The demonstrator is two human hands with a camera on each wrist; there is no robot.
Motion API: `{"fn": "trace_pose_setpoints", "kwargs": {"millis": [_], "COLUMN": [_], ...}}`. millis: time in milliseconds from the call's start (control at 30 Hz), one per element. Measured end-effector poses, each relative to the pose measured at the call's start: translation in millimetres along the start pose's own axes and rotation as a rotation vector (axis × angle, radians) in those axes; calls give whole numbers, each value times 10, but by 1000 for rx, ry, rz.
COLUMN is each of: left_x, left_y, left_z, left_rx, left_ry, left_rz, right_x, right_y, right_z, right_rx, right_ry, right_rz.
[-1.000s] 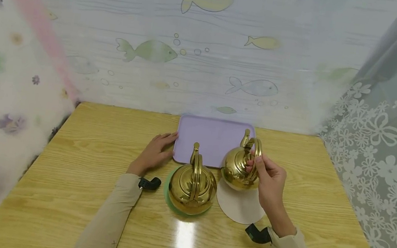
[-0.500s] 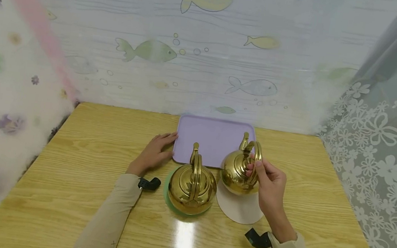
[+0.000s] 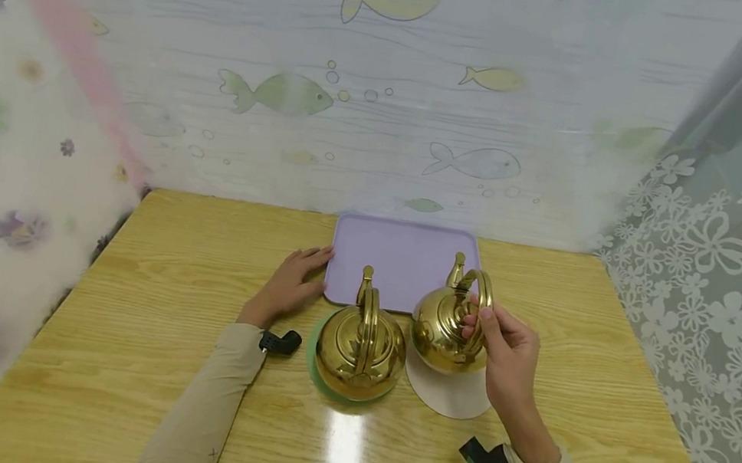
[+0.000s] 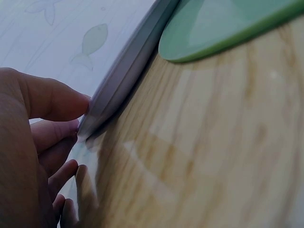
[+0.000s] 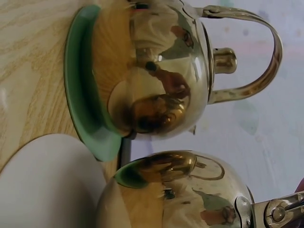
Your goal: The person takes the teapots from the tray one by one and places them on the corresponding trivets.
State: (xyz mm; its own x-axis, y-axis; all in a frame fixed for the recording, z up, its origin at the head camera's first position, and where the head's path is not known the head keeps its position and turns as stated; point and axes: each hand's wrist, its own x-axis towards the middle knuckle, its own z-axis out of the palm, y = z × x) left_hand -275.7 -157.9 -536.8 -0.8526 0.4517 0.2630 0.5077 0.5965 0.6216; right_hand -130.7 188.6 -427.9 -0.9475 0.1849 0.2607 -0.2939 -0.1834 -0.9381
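Observation:
My right hand grips the arched handle of a shiny gold kettle, which covers the back part of a white round mat. Whether its base touches the mat is hard to tell. A second gold kettle stands on a green round mat just to the left; the right wrist view shows that green mat under it. At the left edge of a lilac tray, my left hand rests with its fingertips touching the rim. The left wrist view has the thumb against this rim.
The wooden table carries all of this. Behind it hangs a pale curtain with fish drawings. A flowered cloth borders the left side, and a sheer flowered curtain the right.
My right hand has brought its kettle slightly toward me and down, from the tray's front edge further over the white mat. The left hand and the other kettle have stayed in place.

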Motion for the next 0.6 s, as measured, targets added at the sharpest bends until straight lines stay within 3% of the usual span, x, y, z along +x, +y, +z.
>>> {"fn": "trace_pose_setpoints", "kwargs": {"millis": [600], "left_x": [-3], "left_y": [-13], "left_z": [3], "left_rx": [6], "left_ry": [-5], "left_rz": [-4], "right_x": [-195], "right_y": [-54], "right_z": [-88], "right_rx": [28], "right_ry": [-43], "right_rz": [-27]}}
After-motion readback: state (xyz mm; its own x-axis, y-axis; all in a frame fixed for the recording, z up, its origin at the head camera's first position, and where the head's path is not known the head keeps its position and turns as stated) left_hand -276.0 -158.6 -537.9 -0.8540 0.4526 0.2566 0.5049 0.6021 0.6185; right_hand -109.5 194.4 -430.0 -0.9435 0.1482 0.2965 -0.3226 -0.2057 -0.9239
